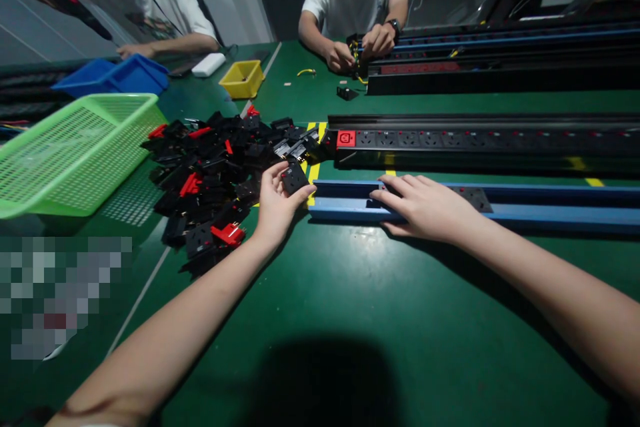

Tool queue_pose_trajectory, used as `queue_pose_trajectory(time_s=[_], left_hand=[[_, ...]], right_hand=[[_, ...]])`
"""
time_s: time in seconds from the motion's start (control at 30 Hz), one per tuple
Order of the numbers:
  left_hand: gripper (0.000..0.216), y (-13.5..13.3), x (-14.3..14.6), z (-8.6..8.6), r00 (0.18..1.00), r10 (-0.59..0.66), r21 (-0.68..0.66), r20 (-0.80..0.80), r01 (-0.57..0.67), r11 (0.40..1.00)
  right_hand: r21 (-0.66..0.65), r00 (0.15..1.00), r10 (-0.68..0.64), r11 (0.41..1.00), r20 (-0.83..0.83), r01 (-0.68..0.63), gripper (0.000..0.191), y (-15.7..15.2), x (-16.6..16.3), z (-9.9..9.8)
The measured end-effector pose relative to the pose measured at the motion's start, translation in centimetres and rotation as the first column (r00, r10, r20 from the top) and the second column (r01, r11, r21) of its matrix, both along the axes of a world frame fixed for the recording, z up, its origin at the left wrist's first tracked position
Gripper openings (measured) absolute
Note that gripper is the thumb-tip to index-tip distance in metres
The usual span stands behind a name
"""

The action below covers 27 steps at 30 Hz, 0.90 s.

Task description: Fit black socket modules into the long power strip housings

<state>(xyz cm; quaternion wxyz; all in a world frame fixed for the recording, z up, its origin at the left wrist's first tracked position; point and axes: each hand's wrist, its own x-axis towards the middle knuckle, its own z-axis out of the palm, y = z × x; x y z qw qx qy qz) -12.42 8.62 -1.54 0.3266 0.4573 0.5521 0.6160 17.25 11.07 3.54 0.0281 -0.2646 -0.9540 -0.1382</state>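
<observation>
My left hand (277, 205) pinches a black socket module (295, 178) between thumb and fingers, just off the left end of a blue metal channel (345, 213). Beside that hand spreads a heap of loose black socket modules (220, 153), with several red ones among them. My right hand (423, 207) lies across the channel, its fingers curled over the rails and round a black socket module, mostly hidden under them. To the right of this hand, another black socket module (473, 199) sits inside the channel.
Behind the blue channel lies a black strip (450, 141) fitted with sockets. A green basket (95, 147), blue bins (125, 73) and a yellow bin (243, 79) stand at left. Across the green table (320, 320), a co-worker's hands (363, 50) handle wires; another person is at upper left.
</observation>
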Motion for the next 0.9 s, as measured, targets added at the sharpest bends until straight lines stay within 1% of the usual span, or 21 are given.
queue_pose_trajectory(time_s=[0.07, 0.13, 0.23, 0.27, 0.33, 0.4, 0.47, 0.53, 0.6, 0.7, 0.83, 0.9], left_hand=[[0.074, 0.02, -0.14, 0.02, 0.999, -0.029, -0.018, -0.033, 0.029, 0.999], [0.065, -0.13, -0.18, 0.16, 0.992, -0.047, -0.009, -0.118, 0.046, 0.999], [0.052, -0.49, -0.04, 0.28, 0.972, -0.021, 0.012, -0.233, 0.025, 1.000], [0.049, -0.58, 0.03, 0.27, 0.972, -0.005, 0.009, -0.236, 0.007, 1.000], [0.044, -0.67, 0.12, 0.18, 0.982, 0.014, -0.030, -0.189, -0.020, 0.999], [0.040, -0.65, 0.13, 0.10, 0.992, 0.010, -0.091, -0.127, -0.022, 0.996], [0.035, -0.59, 0.08, 0.08, 0.995, 0.001, -0.119, -0.097, -0.012, 0.993], [0.035, -0.55, 0.03, 0.14, 0.995, -0.006, -0.104, -0.101, -0.005, 0.995], [0.035, -0.54, 0.01, 0.24, 0.990, -0.016, -0.090, -0.142, 0.003, 0.996], [0.026, -0.54, 0.02, 0.36, 0.981, -0.032, -0.093, -0.191, 0.015, 0.996], [0.021, -0.54, 0.04, 0.44, 0.989, -0.039, -0.112, -0.142, 0.023, 0.993], [0.020, -0.60, 0.09, 0.53, 0.988, -0.033, -0.115, -0.150, 0.015, 0.993]], right_hand=[[0.003, 1.000, -0.001, 1.000, -0.001, 0.001, 0.046, -0.04, -0.01, 0.04], [0.004, 1.000, 0.001, 1.000, -0.003, -0.001, 0.046, -0.08, -0.03, 0.08], [0.008, 1.000, 0.008, 1.000, -0.009, -0.008, 0.045, -0.10, -0.05, 0.14], [0.009, 1.000, 0.010, 1.000, -0.013, -0.010, 0.045, -0.10, -0.05, 0.15], [0.010, 1.000, 0.013, 1.000, -0.021, -0.013, 0.045, -0.08, -0.06, 0.15], [0.008, 1.000, 0.016, 1.000, -0.025, -0.016, 0.045, -0.06, -0.07, 0.14], [0.005, 1.000, 0.016, 1.000, -0.023, -0.016, 0.045, -0.04, -0.07, 0.13], [0.003, 1.000, 0.012, 1.000, -0.018, -0.012, 0.045, -0.03, -0.07, 0.12], [-0.001, 1.000, 0.010, 1.000, -0.012, -0.010, 0.045, -0.02, -0.07, 0.11], [-0.005, 1.000, 0.012, 1.000, -0.011, -0.012, 0.045, -0.03, -0.08, 0.10], [-0.004, 1.000, 0.016, 1.000, -0.021, -0.016, 0.045, -0.04, -0.09, 0.06], [-0.002, 1.000, 0.016, 1.000, -0.023, -0.016, 0.045, -0.02, -0.10, 0.06]])
